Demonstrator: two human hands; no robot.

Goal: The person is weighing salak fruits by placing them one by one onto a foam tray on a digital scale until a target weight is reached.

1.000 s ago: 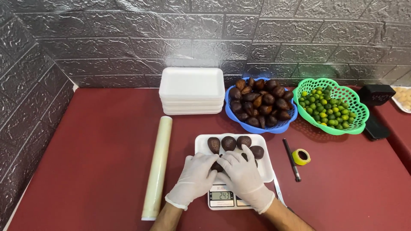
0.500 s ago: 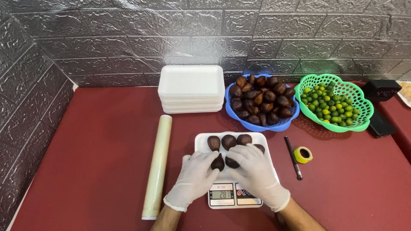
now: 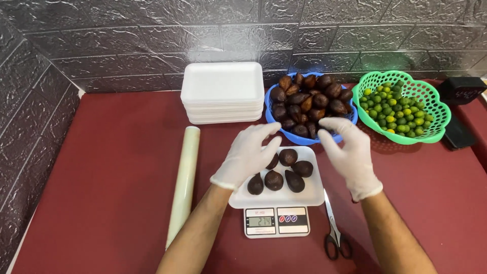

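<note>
I see both gloved hands raised above the white foam tray (image 3: 309, 195) that sits on the small digital scale (image 3: 276, 221). The left hand (image 3: 248, 155) hovers over the tray's left side, fingers loosely spread and slightly curled, gripping nothing. The right hand (image 3: 350, 152) hangs near the tray's right edge, close to the blue basket (image 3: 274, 117) of dark brown fruits, its fingers open and bent, also empty. On the tray lie several dark brown fruits (image 3: 284, 172), grouped near the middle, one partly hidden behind the left hand. A stack of white foam trays (image 3: 223, 91) stands by the wall, a green basket of small limes (image 3: 431, 109) sits to the right, a roll of clear film (image 3: 183, 182) lies left of the scale, and scissors (image 3: 335, 228) lie right of it.
</note>
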